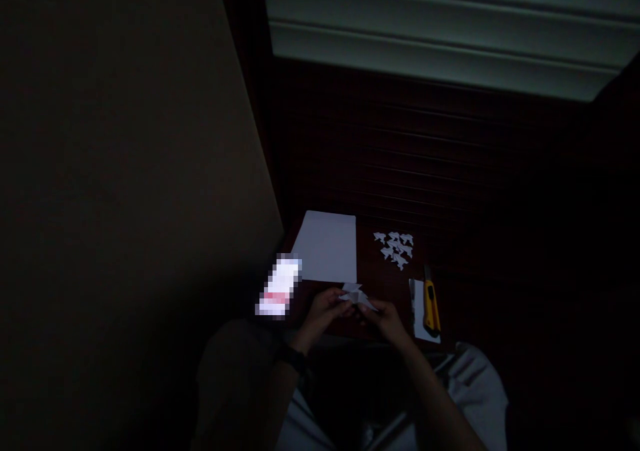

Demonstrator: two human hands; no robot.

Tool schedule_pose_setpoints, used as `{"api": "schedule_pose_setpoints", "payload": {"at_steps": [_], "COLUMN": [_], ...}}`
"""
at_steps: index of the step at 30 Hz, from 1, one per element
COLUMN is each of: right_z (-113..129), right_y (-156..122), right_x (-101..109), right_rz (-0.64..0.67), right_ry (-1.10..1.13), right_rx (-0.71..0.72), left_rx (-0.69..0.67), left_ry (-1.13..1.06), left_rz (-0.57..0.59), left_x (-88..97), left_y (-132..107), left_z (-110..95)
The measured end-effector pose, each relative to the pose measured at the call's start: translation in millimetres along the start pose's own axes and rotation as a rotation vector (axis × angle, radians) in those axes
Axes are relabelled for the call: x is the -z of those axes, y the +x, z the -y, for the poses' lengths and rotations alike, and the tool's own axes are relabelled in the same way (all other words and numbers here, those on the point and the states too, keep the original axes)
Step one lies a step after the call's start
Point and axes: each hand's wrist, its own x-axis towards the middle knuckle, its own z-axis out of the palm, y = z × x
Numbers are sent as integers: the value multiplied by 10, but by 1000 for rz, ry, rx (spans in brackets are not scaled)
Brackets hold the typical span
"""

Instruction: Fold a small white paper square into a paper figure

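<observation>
Between my two hands is a small piece of folded white paper [357,296], with pointed flaps sticking out to the sides. My left hand [327,306] pinches its left part, and my right hand [383,314] grips its lower right point. Both hands are just above the near edge of a dark table. Several small folded paper figures [395,248] lie in a cluster beyond my right hand. A large white sheet of paper [327,248] rests behind my left hand. The low light hides finer details of the folds.
Right of my hands, a yellow box cutter [431,308] lies on a narrow white paper strip [421,311]. A glowing, blurred-out phone screen [279,288] is at the left. A wall [125,138] rises on the left, and a slatted panel [425,31] stands behind the table.
</observation>
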Motion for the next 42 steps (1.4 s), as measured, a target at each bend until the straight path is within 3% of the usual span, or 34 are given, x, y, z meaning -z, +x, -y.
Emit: {"api": "schedule_pose_setpoints", "payload": {"at_steps": [5, 13, 24, 32, 42], "right_z": [-22, -76, -48, 9, 22], "right_y": [-2, -1, -21, 3, -14], "right_x": [4, 3, 15, -26, -81], "right_rz": [-37, -150, -95, -65, -155], "right_ry": [-13, 246, 219, 200, 68], "right_rx": [6, -103, -100, -130, -73], "left_rx": [-9, 13, -25, -31, -3], "left_ry": [-46, -35, -16, -2, -37], "left_rz": [-29, -34, -64, -16, -19], "left_x": [18, 56, 29, -3, -35], "left_y": [13, 42, 34, -18, -63], "left_z": [44, 136, 125, 10, -93]}}
